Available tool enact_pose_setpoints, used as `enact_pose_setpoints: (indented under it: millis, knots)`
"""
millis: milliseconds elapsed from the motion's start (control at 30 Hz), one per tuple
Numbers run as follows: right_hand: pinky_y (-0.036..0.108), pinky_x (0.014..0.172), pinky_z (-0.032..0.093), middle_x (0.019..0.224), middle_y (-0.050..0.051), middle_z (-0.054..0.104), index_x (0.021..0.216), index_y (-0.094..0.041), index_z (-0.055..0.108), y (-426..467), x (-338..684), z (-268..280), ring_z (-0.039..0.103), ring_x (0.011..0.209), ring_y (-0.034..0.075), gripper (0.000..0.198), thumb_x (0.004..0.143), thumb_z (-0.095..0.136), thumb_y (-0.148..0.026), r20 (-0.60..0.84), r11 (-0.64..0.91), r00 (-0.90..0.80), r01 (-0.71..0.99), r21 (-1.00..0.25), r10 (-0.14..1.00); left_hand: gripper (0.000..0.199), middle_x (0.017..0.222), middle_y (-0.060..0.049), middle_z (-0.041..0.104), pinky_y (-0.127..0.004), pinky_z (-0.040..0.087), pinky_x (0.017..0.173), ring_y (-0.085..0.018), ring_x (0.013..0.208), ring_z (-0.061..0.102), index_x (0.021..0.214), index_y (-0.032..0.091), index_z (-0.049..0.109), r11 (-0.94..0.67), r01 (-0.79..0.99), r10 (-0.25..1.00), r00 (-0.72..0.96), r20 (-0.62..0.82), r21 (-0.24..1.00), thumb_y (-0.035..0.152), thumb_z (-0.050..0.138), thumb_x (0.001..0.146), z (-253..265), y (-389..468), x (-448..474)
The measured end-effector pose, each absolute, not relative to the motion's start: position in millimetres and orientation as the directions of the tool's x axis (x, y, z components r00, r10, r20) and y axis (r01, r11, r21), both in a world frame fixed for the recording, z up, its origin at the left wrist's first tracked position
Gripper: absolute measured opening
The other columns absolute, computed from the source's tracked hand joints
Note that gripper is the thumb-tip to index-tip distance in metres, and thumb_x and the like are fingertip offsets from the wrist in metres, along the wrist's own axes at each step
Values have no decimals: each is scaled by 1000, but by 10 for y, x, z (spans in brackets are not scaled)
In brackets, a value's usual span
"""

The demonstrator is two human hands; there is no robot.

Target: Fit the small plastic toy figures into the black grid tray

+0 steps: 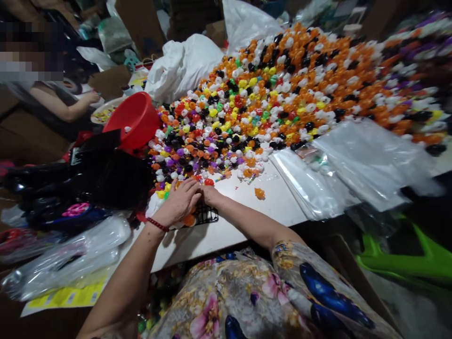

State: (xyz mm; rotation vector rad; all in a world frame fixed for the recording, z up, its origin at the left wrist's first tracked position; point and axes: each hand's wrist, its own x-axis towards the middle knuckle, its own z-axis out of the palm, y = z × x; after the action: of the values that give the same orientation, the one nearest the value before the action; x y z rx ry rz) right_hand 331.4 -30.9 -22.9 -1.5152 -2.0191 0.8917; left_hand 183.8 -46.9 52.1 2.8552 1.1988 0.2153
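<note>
At the front edge of the white table (231, 226), my left hand (181, 201) lies over a few small plastic figures, its fingers stretched out and somewhat apart. A red bead bracelet (157, 224) circles that wrist. My right hand (209, 194) meets it from the right; its fingers curl in and their tips are hidden, so what they hold cannot be made out. Beneath both hands is a black wire grid (209, 215), partly covered. An orange figure (189, 220) shows under my left palm, and yellow figures (161, 193) lie beside its fingers.
A large heap of small coloured figures (247, 103) covers the table's far side. Clear plastic bags (310, 183) lie right, near a single orange figure (260, 193). A red basin (136, 120) tilts at left beside black bags (106, 174). Another person's arm (60, 103) shows far left.
</note>
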Motion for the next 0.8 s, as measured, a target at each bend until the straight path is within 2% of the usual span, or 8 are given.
enact_pose_setpoints:
  millis: [133, 233, 300, 367, 467, 567, 700, 800]
  knots:
    - [24, 78, 50, 92, 3, 74, 91, -15, 73, -382, 3352, -183, 65, 85, 17, 14, 82, 62, -14, -29, 214, -328, 679, -702, 944, 36, 141, -18, 56, -67, 28, 115, -35, 137, 47, 128, 16, 58, -702, 710, 698, 668, 259, 62, 28, 43, 97, 643, -705, 1982]
    - [27, 93, 48, 113, 5, 71, 109, -17, 70, -662, 3587, -152, 62, 103, 18, 25, 87, 59, -13, 126, 321, -324, 668, -672, 938, 38, 145, -19, 52, -58, 34, 117, -32, 141, 42, 132, 13, 53, -775, 625, 601, 685, 413, 91, 25, 42, 98, 601, -1086, 2105]
    - [35, 101, 45, 122, 9, 68, 115, -17, 68, -870, 3880, -133, 58, 113, 22, 26, 92, 54, -18, 237, 359, -271, 697, -620, 933, 41, 142, -17, 55, -51, 41, 115, -28, 140, 43, 137, 16, 48, -818, 557, 556, 698, 452, 147, 24, 43, 97, 417, -1350, 2148]
    - [43, 99, 45, 115, 13, 68, 111, -17, 69, -1011, 4234, -101, 59, 107, 25, 24, 95, 52, -22, 233, 261, -154, 794, -549, 960, 40, 135, -15, 59, -48, 49, 109, -27, 135, 48, 137, 18, 48, -820, 540, 565, 704, 431, 192, 23, 42, 97, 129, -1542, 2152]
    - [44, 92, 46, 108, 17, 68, 102, -16, 72, -1060, 4691, -4, 60, 103, 29, 25, 96, 51, -27, 133, -40, 96, 928, -370, 986, 36, 132, -17, 61, -49, 54, 102, -30, 129, 54, 131, 17, 52, -765, 615, 633, 663, 400, 192, 24, 43, 97, -333, -1652, 2121]
    - [40, 88, 45, 104, 18, 71, 99, -17, 72, -995, 4887, 116, 63, 100, 29, 29, 98, 49, -34, -8, -173, 176, 955, -239, 984, 35, 133, -19, 59, -50, 56, 98, -33, 129, 54, 128, 15, 53, -661, 724, 727, 553, 407, 199, 25, 44, 96, -623, -1664, 2097]
    - [37, 82, 45, 104, 21, 72, 105, -14, 70, -890, 4852, 201, 67, 97, 30, 31, 96, 53, -38, -148, -248, 226, 956, -158, 963, 34, 130, -19, 62, -47, 56, 98, -31, 123, 59, 126, 14, 55, -603, 767, 775, 497, 391, 219, 24, 42, 97, -715, -1740, 2059]
    - [35, 78, 45, 103, 21, 71, 111, -13, 66, -843, 4865, 221, 68, 96, 29, 25, 94, 54, -28, -170, -381, 353, 907, -178, 920, 37, 133, -19, 61, -47, 56, 97, -30, 122, 60, 131, 16, 53, -581, 774, 798, 481, 362, 251, 25, 41, 97, -718, -1813, 1980]
